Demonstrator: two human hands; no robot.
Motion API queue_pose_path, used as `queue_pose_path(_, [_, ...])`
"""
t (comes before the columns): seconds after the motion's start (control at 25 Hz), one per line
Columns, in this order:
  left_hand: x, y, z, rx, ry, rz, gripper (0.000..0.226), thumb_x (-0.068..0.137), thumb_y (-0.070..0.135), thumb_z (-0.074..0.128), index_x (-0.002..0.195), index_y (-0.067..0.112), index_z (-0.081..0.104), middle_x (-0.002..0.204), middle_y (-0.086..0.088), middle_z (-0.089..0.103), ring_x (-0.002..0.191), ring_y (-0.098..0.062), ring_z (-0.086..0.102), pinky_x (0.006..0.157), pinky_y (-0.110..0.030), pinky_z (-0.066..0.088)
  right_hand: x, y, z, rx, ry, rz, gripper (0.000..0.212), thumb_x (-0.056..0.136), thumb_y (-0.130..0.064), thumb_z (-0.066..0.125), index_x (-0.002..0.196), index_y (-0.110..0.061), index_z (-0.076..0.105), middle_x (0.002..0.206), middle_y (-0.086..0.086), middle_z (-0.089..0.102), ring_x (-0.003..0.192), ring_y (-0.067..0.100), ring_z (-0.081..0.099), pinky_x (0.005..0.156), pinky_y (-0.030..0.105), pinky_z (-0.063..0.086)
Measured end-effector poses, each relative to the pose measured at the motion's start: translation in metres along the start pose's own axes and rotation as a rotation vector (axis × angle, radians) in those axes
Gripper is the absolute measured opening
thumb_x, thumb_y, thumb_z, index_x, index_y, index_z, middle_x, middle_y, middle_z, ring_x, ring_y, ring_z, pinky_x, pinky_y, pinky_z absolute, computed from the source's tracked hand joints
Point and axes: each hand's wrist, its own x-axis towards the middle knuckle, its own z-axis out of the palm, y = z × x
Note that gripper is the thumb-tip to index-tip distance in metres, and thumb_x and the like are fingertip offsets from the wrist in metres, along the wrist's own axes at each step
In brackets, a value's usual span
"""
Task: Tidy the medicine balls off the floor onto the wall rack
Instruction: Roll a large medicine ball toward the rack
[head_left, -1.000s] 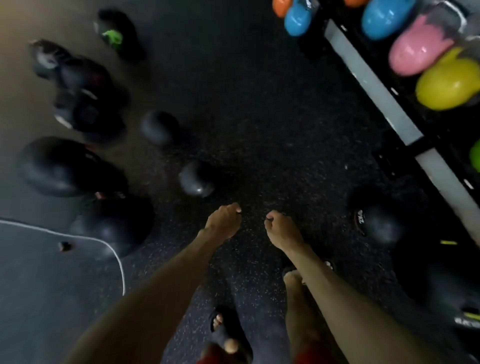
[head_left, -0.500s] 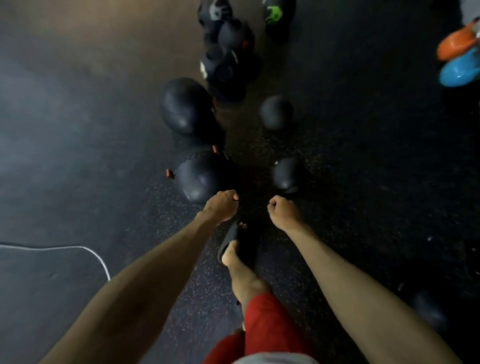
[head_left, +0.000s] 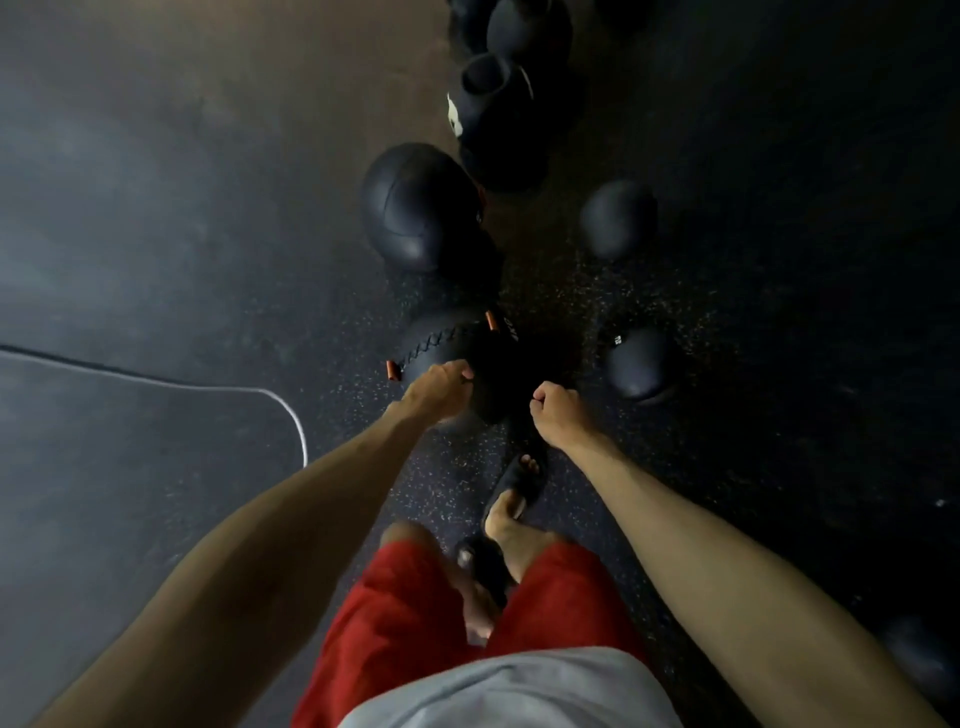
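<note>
- A white cable (head_left: 218, 387) curves over the dark rubber floor (head_left: 156, 208) at 9 o'clock of the view.
- The left hand (head_left: 439, 387) reaches forward, fingers curled in loosely and holding nothing, seen over the near edge of the stitched medicine ball (head_left: 457, 358); I cannot tell whether they touch.
- That ball lies on the floor just ahead of both hands; a large seamed ball (head_left: 421, 208) sits at its 12 o'clock.
- Kettlebells (head_left: 493, 98) cluster farther off at 12 o'clock.
- The right hand (head_left: 558, 415) hangs in a loose fist, empty.
- Two small balls lie right: one (head_left: 618, 218) at 1 o'clock of the hands, another (head_left: 639, 364) at 3 o'clock.
- Red shorts (head_left: 415, 623) and sandalled feet (head_left: 514, 483) show at 6 o'clock.
</note>
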Motion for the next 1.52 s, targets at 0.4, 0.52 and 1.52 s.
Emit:
queue_pose_path(0.4, [0.123,-0.059,-0.084,0.207,-0.194,0.209,0.033,0.1,0.016,0.043,0.127,0.015,0.06,0.126,-0.012,0.066,0.113,-0.033,0.063,0.098,-0.045,0.05,0.081,-0.086,0.032,0.125,0.096,0.237,0.027,0.099,-0.021,0.051,0.114,-0.004,0.065,0.114,0.022,0.066,0.106,0.04,0.063,0.088,0.042,0.052])
queue_pose_path(0.52, [0.161,-0.083,-0.115,0.297,-0.326,0.323,0.033,0.1,0.021,0.045,0.129,0.017,0.06,0.123,-0.012,0.067,0.109,-0.032,0.065,0.094,-0.042,0.053,0.097,-0.118,0.058,0.202,0.141,0.407,0.03,0.099,-0.023,0.048,0.118,-0.004,0.063,0.118,0.024,0.064,0.109,0.041,0.061,0.091,0.043,0.052])
queue_pose_path(1.52, [0.378,-0.192,0.007,0.805,-0.479,0.998,0.078,0.095,0.027,0.064,0.156,0.034,0.017,0.148,-0.01,0.029,0.132,-0.03,0.044,0.099,-0.043,0.047,0.308,-0.193,0.328,0.837,0.646,1.05,0.107,0.09,-0.069,0.05,0.156,-0.024,-0.02,0.16,0.022,-0.028,0.151,0.042,-0.014,0.116,0.06,0.026])
